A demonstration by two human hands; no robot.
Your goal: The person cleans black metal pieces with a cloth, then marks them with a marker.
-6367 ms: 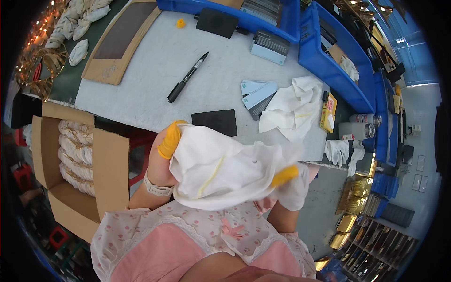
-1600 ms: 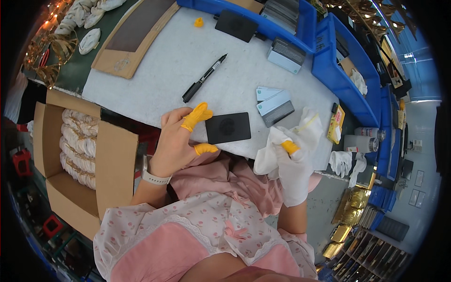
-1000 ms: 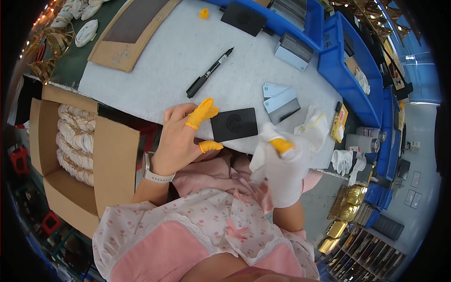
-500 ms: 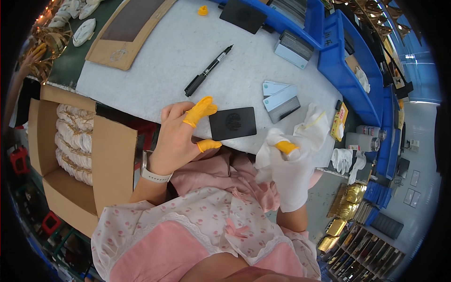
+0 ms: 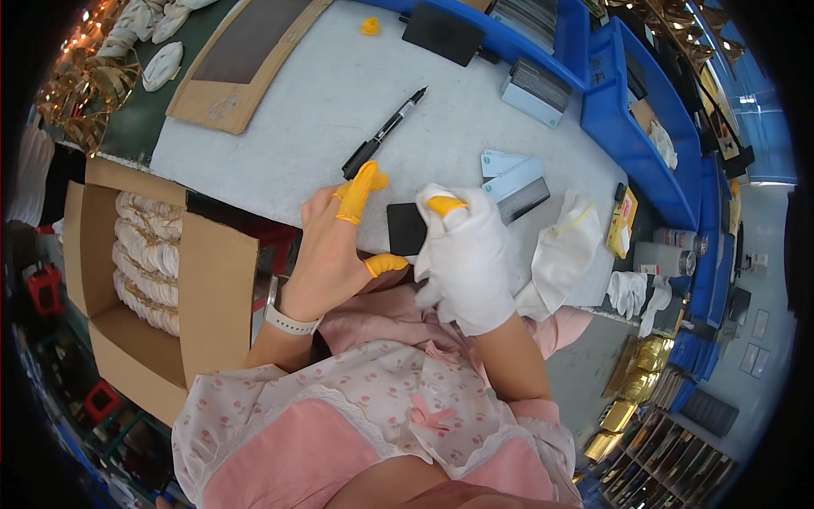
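A thin black card (image 5: 405,231) lies by the table's near edge, its right part hidden behind my right hand. My left hand (image 5: 326,233) is at the card's left, fingers spread and holding nothing, with yellow rubber cots on the thumb and on a finger. The thumb tip comes close to the card's lower corner. Over the card, my right hand (image 5: 471,259) wears a white glove with a yellow cot on the thumb. Its fingers are curled in, and anything inside them is hidden. To its right lies a crumpled white cloth (image 5: 560,250).
A black marker (image 5: 384,136) and fanned pale-blue and grey cards (image 5: 519,182) lie on the white mat. Behind are a card stack (image 5: 536,92), a black plate (image 5: 443,34) and blue bins (image 5: 640,110). An open carton (image 5: 216,297) stands left, below table height.
My gloved right hand has moved left, from beside the white cloth to over the black card. The cloth has stayed on the table's right side. My left hand has barely shifted.
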